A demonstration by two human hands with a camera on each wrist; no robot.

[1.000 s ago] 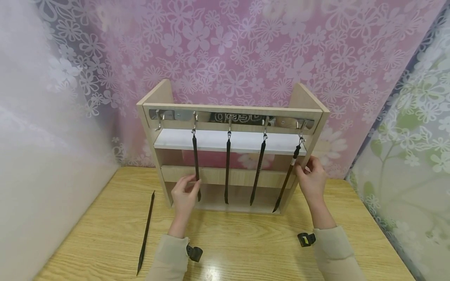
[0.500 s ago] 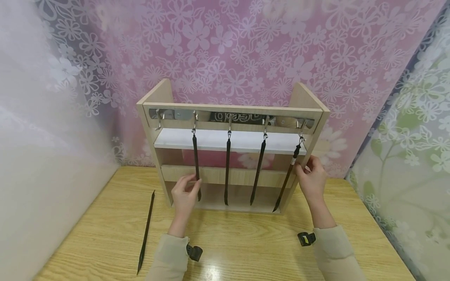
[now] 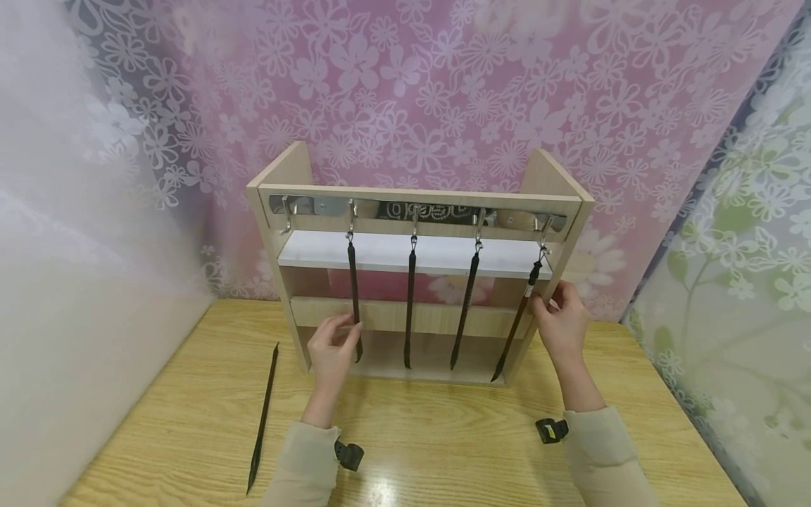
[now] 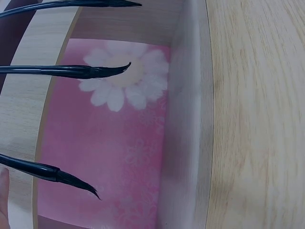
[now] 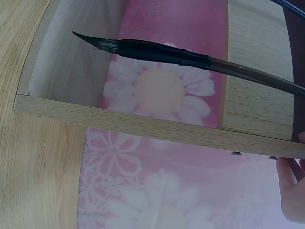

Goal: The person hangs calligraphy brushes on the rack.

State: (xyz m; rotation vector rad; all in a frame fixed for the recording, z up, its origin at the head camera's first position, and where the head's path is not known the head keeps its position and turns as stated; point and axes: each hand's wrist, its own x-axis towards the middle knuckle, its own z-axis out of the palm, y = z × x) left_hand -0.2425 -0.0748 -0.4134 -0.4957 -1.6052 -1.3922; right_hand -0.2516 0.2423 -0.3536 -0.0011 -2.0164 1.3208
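Dark writing brushes hang by loops from the hooks of a wooden rack [image 3: 405, 320]. In the head view my left hand [image 3: 331, 352] pinches the leftmost hanging brush [image 3: 353, 278] low on its handle, thumb in front. Only a sliver of that hand [image 4: 4, 200] shows in the left wrist view, beside the brush's dark handle [image 4: 28, 168]. My right hand [image 3: 562, 324] grips the rack's right side panel [image 3: 566, 257], close by the rightmost brush [image 3: 518, 320], which has a brown handle and white label. Two more brushes, one at the middle [image 3: 410, 303] and one right of it [image 3: 465, 310], hang between.
A loose brush [image 3: 262, 419] lies on the wood-grain table [image 3: 443, 436] left of the rack. The leftmost hook [image 3: 286, 215] on the metal strip carries no brush. Behind the rack hangs a pink floral backdrop [image 3: 431, 91]; pale walls flank the table.
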